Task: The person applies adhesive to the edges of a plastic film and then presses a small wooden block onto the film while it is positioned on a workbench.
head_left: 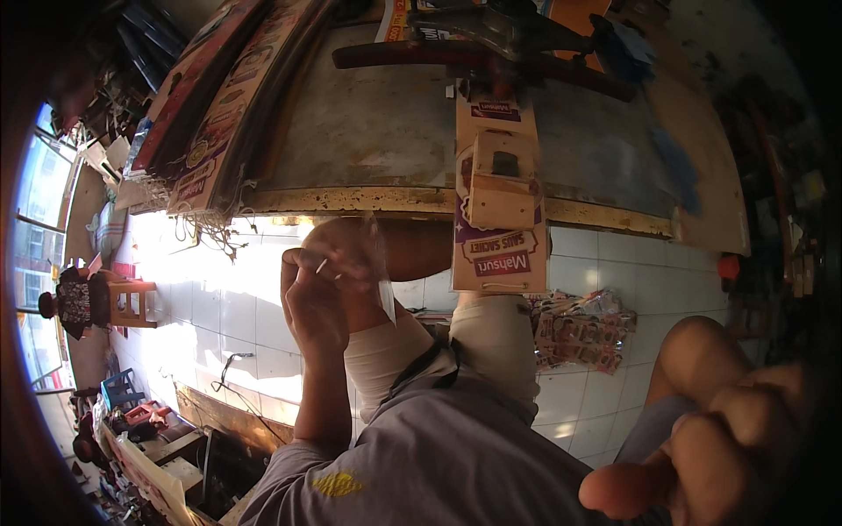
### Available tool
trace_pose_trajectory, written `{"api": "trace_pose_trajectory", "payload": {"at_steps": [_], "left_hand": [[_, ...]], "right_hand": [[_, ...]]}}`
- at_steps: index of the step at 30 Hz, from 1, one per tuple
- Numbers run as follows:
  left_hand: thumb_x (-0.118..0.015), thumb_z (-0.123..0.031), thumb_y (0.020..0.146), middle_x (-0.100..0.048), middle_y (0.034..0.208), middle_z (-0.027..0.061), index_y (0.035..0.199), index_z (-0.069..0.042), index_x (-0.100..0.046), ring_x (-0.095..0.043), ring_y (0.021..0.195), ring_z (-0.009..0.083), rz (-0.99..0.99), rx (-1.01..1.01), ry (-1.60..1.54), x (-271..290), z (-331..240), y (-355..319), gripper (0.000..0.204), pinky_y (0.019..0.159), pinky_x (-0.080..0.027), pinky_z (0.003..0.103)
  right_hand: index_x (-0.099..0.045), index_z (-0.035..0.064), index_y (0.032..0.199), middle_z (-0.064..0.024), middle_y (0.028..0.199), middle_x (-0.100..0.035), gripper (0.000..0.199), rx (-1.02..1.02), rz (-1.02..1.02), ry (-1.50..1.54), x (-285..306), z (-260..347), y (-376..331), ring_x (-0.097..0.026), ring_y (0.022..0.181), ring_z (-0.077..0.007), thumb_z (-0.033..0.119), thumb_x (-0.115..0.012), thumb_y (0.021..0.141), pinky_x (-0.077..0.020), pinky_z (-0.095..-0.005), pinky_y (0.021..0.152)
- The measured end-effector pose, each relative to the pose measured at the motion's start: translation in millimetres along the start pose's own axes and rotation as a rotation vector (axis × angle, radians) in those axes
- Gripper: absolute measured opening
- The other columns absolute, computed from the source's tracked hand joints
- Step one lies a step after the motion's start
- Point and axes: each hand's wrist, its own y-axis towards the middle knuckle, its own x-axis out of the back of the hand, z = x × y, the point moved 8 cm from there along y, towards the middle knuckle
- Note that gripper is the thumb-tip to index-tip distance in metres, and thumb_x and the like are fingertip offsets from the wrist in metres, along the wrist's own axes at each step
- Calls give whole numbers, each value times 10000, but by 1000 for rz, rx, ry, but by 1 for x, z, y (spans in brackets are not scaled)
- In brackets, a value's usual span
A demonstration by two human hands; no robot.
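Observation:
My left hand [317, 279] is raised in front of the table edge, slightly blurred. Its fingers are closed on a clear plastic sheet [382, 267], and a thin white sliver shows at the fingertips. Very near the camera at the lower right is my right hand [715, 456], its fingers curled; whatever they may hold is hidden. A printed cardboard strip [500, 282] lies over the table edge between the hands, its lower end with a string loop hanging above my lap. On it rests a smaller plain cardboard piece [502, 206] with a dark rectangle.
Across the worktable [368, 131] stands a dark metal tool with a long reddish bar [395, 55]. Stacked printed strips with strings [210, 167] lie at the left. Plastic-wrapped printed packs [583, 333] are on the tiled floor. A wooden stool [132, 304] stands far left.

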Motion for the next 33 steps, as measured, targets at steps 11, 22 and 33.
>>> {"api": "trace_pose_trajectory", "payload": {"at_steps": [11,22,33], "left_hand": [[-476,-299,1056,-576,1033,91,1013,-108,-467,-634,860,200,12,-15,8,2,-6,4,195,724,-548,310],[-446,-280,1075,-567,1049,110,1028,-99,-443,-630,845,212,52,-5,14,-4,2,5,187,695,-552,316],[-511,-243,1055,-555,924,146,992,-55,-407,-628,682,291,182,18,-106,-52,-11,-18,223,617,-574,372]], "right_hand": [[-483,158,1003,23,683,-454,341,24,-76,158,9,-22,-57,-438,524,-127,463,-629,964,-346,-287,507],[-441,149,1061,32,709,-527,376,95,-371,191,27,-18,-22,-489,516,-98,439,-664,977,-360,-250,482],[-667,111,1131,-48,998,-684,560,-121,-453,818,-149,7,-3,-688,846,-228,584,-775,853,-562,-360,678]]}}
